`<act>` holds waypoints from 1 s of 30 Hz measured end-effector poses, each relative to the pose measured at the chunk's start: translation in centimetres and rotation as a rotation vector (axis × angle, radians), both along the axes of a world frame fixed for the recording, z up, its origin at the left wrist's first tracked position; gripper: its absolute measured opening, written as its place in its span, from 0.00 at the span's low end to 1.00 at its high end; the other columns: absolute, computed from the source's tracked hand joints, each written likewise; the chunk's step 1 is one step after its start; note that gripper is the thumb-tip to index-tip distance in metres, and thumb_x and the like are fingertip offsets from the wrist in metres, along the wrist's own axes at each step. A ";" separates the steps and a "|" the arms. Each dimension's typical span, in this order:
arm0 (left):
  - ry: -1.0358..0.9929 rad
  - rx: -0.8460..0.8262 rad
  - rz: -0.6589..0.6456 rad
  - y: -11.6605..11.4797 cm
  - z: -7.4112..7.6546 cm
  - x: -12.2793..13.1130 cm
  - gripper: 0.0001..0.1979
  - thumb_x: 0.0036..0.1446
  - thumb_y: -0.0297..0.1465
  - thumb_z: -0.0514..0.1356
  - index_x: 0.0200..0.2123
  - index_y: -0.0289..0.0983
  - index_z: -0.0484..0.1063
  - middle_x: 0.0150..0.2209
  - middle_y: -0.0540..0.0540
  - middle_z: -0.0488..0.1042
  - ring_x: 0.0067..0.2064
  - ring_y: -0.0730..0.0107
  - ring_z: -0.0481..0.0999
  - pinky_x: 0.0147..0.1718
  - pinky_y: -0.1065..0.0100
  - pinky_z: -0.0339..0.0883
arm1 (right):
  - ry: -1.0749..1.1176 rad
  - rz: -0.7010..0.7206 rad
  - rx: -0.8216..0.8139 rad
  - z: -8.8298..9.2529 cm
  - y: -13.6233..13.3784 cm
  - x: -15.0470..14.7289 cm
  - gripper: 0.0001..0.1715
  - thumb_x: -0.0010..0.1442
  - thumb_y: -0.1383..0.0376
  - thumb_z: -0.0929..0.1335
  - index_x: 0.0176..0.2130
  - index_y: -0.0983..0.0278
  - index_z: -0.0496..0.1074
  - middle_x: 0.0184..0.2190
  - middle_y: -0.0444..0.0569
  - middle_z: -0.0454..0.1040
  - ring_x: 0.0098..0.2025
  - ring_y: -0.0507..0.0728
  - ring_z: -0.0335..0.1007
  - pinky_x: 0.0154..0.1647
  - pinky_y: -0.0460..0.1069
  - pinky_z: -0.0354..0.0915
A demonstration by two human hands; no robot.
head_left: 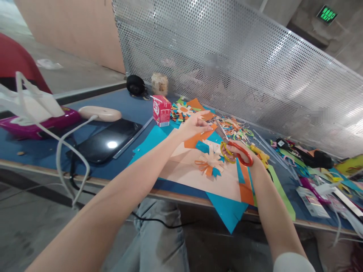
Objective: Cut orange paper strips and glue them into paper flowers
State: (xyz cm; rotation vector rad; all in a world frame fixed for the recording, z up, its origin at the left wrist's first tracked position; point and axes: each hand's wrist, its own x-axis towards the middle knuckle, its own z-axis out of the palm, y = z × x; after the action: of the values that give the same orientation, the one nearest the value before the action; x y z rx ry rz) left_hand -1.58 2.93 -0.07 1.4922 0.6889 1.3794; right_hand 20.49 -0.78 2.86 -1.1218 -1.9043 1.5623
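Scissors [233,144] are in the right hand [249,148], raised over the right part of the papers on the blue table [144,102]. Long axis slants: handles lower right, toward the person; blade tips upper left, pointing away and toward the left hand [194,125]. One handle loop yellow, the other orange-red. Blade gap too small to tell.

Right fingers are curled around and through the loops, gripping the scissors. Left thumb and index finger are nearly closed, pinching the edge of an orange paper piece [194,142]; the other left fingers reach forward, loosely spread. Scissor tips are just beside that piece; contact unclear.

Below the hands, a paper flower [210,163], pale peach and orange with looped petals to the left, lies on a peach sheet [181,172]. Blue paper [153,140] shows under the left side; a blue corner [228,211] hangs past the front edge. Orange strip [246,193] and green sheet [283,198] at right, partly behind the right forearm. Mixed paper scraps [235,128] are heaped beyond the scissors. Pink carton [161,111] stands upright near the left hand; black phone [107,140] lies flat farther left.
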 end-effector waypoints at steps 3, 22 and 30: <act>0.059 0.016 -0.002 -0.3 0.2 0.2 0.30 0.44 0.28 0.64 0.53 0.31 0.61 0.24 0.52 0.74 0.27 0.77 0.72 0.32 0.71 0.63 | 0.011 0.005 -0.008 -0.1 0.1 0.1 0.24 0.42 0.50 0.71 0.26 0.66 0.63 0.24 0.42 0.64 0.17 0.44 0.55 0.14 0.43 0.51; 0.113 -0.056 -0.001 1.0 -1.1 0.0 0.30 0.41 0.26 0.65 0.50 0.31 0.62 0.24 0.52 0.73 0.27 0.76 0.72 0.30 0.71 0.64 | 0.038 -0.165 0.095 -0.7 0.6 0.3 0.26 0.47 0.44 0.67 0.25 0.65 0.63 0.16 0.39 0.61 0.10 0.44 0.51 0.09 0.43 0.48; 0.185 -0.054 0.062 0.8 -1.5 0.0 0.27 0.39 0.26 0.66 0.46 0.34 0.65 0.27 0.51 0.73 0.32 0.72 0.73 0.35 0.68 0.66 | -0.529 -0.754 0.633 -2.2 3.7 2.1 0.25 0.36 0.50 0.73 0.20 0.60 0.57 0.16 0.42 0.61 0.23 0.55 0.63 0.24 0.50 0.60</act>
State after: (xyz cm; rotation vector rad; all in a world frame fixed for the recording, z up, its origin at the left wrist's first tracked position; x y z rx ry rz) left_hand -1.62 3.76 -1.61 1.5793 0.8885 1.2688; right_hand 22.56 2.90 0.67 -1.7371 -1.7259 0.2420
